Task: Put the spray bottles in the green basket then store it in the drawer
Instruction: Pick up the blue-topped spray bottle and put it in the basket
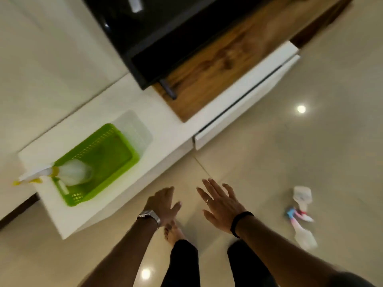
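Basket (99, 162): light, stiff plastic; one bottle (72, 172) inside, trigger overhanging the rim. Second bottle (302, 230): floor, well right of basket; probably light, best gripped at the neck. Left hand (163, 204), right hand (221, 206): spread, empty.

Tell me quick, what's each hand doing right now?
Left hand: open, holding nothing.
Right hand: open, fingers spread, holding nothing.

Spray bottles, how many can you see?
2. One spray bottle sits in the green basket; another lies on the floor to the right. A blurry white thing beside it is unclear.
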The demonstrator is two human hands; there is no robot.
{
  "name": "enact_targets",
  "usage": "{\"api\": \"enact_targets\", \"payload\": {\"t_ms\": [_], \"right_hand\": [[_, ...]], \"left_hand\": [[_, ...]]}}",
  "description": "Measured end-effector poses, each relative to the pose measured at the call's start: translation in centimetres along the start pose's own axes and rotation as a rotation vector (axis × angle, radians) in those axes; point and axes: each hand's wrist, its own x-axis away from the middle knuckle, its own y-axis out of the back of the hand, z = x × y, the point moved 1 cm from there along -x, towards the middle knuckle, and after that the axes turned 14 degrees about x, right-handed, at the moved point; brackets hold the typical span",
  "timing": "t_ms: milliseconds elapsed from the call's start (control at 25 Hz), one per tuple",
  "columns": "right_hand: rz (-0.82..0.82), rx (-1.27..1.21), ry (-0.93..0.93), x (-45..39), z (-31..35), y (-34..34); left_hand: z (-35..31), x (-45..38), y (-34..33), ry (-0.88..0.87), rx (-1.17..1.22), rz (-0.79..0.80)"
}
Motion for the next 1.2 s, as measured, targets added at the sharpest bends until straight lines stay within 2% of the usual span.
{"api": "enact_targets", "payload": {"t_ms": [240,440,680,800,960,1080,1200], "right_hand": [[0.074,-0.216,-0.324,11.6,-12.6,-9.5],[0.075,-0.41,-0.613,20.3,-20.4,-18.5],[0.147,-0.568,-0.825,25.5,-25.9,-33.1],[0.198,-0.595,-0.889,25.3,-26.5,-41.5],[0.28,-0.676,-0.967,22.8,-25.9,-50.3],[0.348,-0.676,-0.947,19.8,-25.5,-54.6],[0.388,-0.632,-1.004,17.4,-25.7,-56.7]], "left_hand": [[-17.7,-6.4,-5.4,-0.217,-0.231,-0.021],[-32.5,-11.1,-14.6,-0.39,-0.387,0.082],[-44.4,-17.4,-28.3,-0.539,-0.588,0.267],[-46.3,-21.5,-35.0,-0.555,-0.601,0.335],[-44.7,-25.2,-42.2,-0.487,-0.676,0.467],[-42.5,-27.1,-46.2,-0.482,-0.774,0.546],[-40.3,-27.5,-48.1,-0.417,-0.783,0.604]]}}
